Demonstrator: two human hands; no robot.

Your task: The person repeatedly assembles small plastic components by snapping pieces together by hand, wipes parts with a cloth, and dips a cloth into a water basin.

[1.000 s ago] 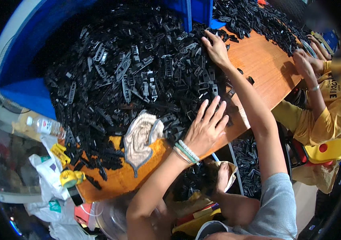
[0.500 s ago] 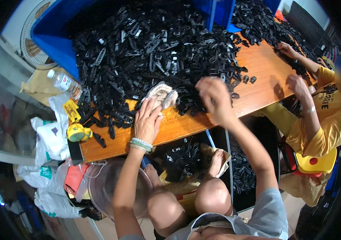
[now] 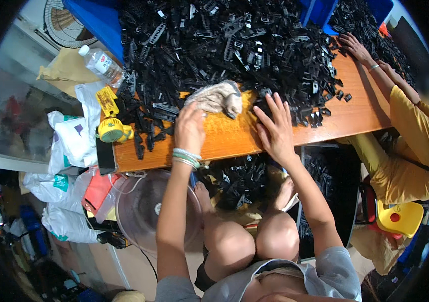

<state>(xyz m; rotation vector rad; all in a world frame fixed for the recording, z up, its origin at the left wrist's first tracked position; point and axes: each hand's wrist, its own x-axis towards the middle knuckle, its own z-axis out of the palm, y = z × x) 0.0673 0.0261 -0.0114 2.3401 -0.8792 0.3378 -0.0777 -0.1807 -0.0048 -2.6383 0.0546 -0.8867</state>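
My left hand (image 3: 190, 132), with bracelets at its wrist, rests near the table's front edge. Its fingers stretch forward, close together, and their tips meet the near left edge of a crumpled off-white knit cloth (image 3: 215, 98); no grip on it shows. My right hand (image 3: 277, 129) lies palm down to the right, fingers spread, at the near edge of a large heap of small black plastic parts (image 3: 199, 55). Nothing shows in its grasp, though its palm is hidden. Bare orange-brown tabletop (image 3: 232, 136) lies between my hands.
At left are a plastic bottle (image 3: 102, 65), a yellow handheld fan (image 3: 115, 131), a dark phone-like slab (image 3: 106, 157) and white bags (image 3: 73, 138). A clear round bin (image 3: 139, 221) stands below. A co-worker's hand (image 3: 356, 49) reaches into parts at right, near a blue divider (image 3: 320, 12).
The whole view has shifted. My right hand has come down from a blurred raised position to the heap's edge, fingers spread. More tabletop shows beside the cloth. The co-worker's hands have moved farther forward.
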